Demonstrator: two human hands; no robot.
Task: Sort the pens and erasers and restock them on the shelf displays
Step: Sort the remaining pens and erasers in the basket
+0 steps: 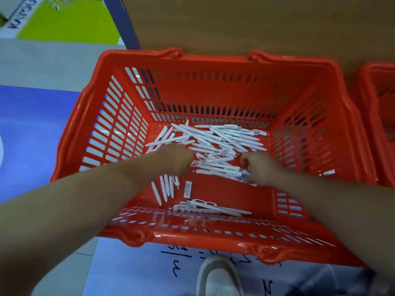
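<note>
There's the left hand [173, 161], a blur over the pens [222, 142], fingers out of sight; the right hand [259, 167] curls at the pile, grip unclear. The second basket [380, 116] is cut by the right edge, the shoe [218, 276] by the bottom.

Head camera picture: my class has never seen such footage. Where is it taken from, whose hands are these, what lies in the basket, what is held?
No machine here: a person wears the camera on the head, so you look down along their arms. Both bare hands reach into an orange basket. Loose white pens lie on its floor, beside one small white packet, perhaps an eraser. The left hand grips a bunch of pens; the right hand curls round the ends of several more. A second basket shows at the right edge.
</note>
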